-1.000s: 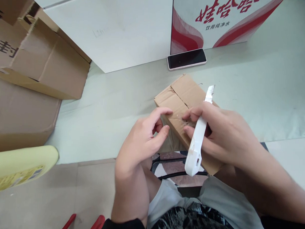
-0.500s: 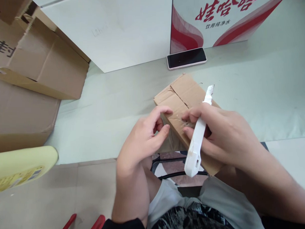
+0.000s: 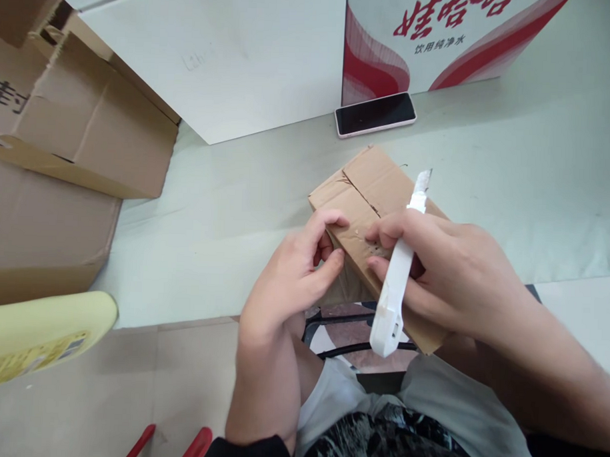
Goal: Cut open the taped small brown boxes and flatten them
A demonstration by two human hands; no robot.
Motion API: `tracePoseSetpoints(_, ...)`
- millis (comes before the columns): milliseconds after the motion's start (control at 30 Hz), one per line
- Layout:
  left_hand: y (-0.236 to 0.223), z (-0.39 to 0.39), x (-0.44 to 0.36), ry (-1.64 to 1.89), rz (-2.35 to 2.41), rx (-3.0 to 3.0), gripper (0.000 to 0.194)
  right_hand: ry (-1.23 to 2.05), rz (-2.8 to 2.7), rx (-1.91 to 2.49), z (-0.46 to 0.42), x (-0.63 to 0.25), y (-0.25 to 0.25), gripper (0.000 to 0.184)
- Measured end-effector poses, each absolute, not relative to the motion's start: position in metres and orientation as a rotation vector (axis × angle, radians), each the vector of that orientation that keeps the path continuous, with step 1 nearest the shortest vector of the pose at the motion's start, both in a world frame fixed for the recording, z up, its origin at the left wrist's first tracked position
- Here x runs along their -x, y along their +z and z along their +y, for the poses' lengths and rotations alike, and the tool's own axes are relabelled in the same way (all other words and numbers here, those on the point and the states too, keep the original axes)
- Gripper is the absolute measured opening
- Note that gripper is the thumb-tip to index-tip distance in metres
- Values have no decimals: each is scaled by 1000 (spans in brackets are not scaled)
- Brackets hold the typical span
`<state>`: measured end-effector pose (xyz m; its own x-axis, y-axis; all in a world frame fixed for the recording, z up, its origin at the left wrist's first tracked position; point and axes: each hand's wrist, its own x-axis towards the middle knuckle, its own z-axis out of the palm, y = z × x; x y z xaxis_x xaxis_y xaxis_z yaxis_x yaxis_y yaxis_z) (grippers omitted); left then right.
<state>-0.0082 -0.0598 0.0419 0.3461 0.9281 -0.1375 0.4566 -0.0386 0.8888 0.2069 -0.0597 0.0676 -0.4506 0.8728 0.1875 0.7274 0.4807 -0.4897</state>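
A small brown cardboard box [image 3: 371,184] lies at a slant over the near edge of the table, with a dark slit across its top. My left hand [image 3: 303,268] is curled at the box's left edge, its index finger on top and its thumb against the side. In my right hand [image 3: 448,267] is a white utility knife [image 3: 393,291], its blade out and pointing away from me. The right thumb and index fingertip come close together on the box top, beside a small torn spot; whether they pinch anything is too small to tell.
A phone [image 3: 376,116] lies beyond the box, against a white and red carton [image 3: 381,64]. Larger cardboard boxes [image 3: 103,115] stand at the left. A pale yellow container [image 3: 46,333] juts in at lower left. Red legs [image 3: 194,446] show near the floor.
Both hands, the box and the knife keep nearly the same pose. The whole view has shifted very slightly.
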Motion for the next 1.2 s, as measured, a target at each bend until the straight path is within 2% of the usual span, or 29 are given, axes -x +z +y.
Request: tracePoseSetpoints(1200,43,-59,9,612,1265,-1652,32,547,-2322,1348,-59,-207,68,17)
